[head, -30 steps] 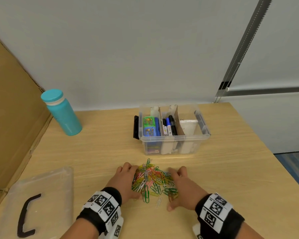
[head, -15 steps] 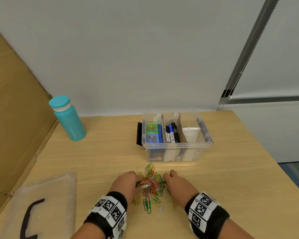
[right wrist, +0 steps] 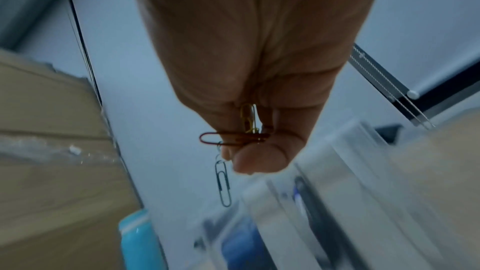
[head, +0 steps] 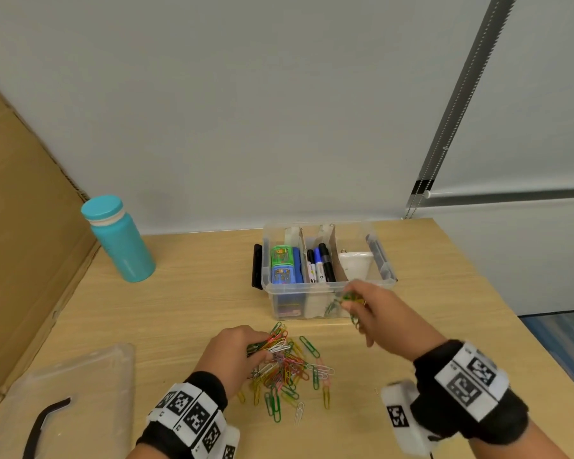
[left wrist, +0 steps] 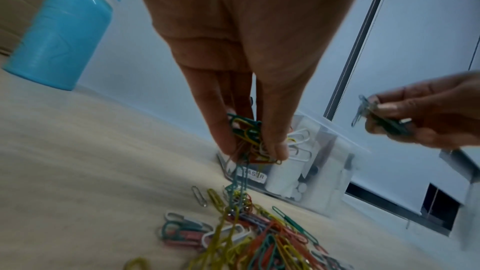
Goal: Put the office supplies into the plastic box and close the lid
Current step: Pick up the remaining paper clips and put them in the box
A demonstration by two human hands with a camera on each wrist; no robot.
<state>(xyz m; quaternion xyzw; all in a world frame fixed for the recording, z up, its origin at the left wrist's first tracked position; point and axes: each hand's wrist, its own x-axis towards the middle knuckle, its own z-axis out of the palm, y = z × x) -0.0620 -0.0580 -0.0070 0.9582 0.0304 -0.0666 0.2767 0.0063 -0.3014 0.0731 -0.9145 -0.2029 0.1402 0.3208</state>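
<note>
Your right hand pinches a small bunch of clips just at the near wall of the box, whose open top lies a little up and beyond the fingers, long axis running left to right across the desk; so the carry, I judge, goes forward and over the rim, towards the right-hand compartment. Your left hand grips another bunch lifted from the pile, which lies loose on the desk in front of the box, clips pointing every way, one chain dangling straight down. The lid lies apart at far left, so it falls to the left hand.
</note>
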